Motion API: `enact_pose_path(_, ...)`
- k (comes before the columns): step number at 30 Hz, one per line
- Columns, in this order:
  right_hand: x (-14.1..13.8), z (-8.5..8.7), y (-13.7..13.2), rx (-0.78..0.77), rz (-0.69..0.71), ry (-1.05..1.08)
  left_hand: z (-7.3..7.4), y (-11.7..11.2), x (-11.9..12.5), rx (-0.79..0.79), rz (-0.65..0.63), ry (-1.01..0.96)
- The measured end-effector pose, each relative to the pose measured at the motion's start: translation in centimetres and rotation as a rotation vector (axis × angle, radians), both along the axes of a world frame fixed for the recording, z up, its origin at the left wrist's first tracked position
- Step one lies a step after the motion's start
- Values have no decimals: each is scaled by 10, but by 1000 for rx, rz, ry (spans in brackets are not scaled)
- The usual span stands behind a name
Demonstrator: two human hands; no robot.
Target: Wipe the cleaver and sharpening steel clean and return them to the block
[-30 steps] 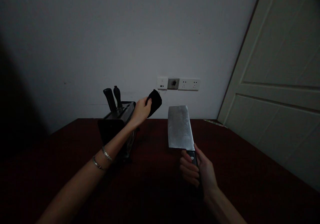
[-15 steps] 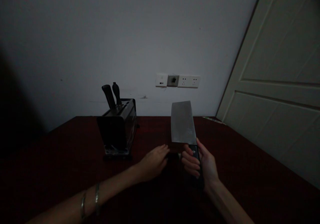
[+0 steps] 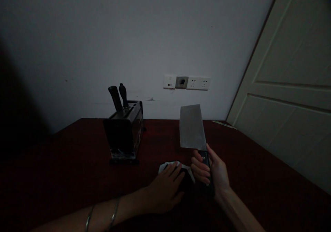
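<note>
My right hand [image 3: 210, 171] is closed round the dark handle of a cleaver [image 3: 191, 128], whose broad steel blade points up and away from me. My left hand [image 3: 167, 187] lies palm down on the dark red table [image 3: 77, 170], fingers stretched over a dark cloth and a white sheet or cloth [image 3: 165, 166] that peeks out beneath them. Two bracelets circle my left wrist. The hands almost touch.
A black knife block [image 3: 124, 132] with two dark handles sticking up stands at the back left of the table. A row of wall sockets [image 3: 186, 82] sits on the grey wall. A pale door [image 3: 292, 94] fills the right side.
My left hand came down from beside the knife block, where it held a dark cloth up, and now rests on the table over the cloth. The cleaver stayed upright, shifting slightly right.
</note>
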State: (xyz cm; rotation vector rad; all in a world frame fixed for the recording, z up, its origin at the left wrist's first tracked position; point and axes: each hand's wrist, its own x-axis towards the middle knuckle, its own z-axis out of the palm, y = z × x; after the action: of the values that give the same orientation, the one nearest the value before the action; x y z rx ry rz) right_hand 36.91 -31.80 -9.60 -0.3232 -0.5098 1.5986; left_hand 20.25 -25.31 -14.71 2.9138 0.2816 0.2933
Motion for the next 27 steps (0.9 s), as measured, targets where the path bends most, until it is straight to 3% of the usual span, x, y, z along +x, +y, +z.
enact_pose_path(6, 1, -2, 5, 9, 7, -40, -2, 0, 0, -86, 31, -39)
enact_pose_path(12, -3, -1, 5, -81, -72, -142, -2, 7, 4, -485, 247, -284)
enact_pose_path(19, -11, 5, 7, -205, -187, -295, 20, 18, 4, -628, 284, -529)
enact_pose_path(27, -18, 13, 17, -259, -309, -488, 44, 28, 3, -900, 341, -725)
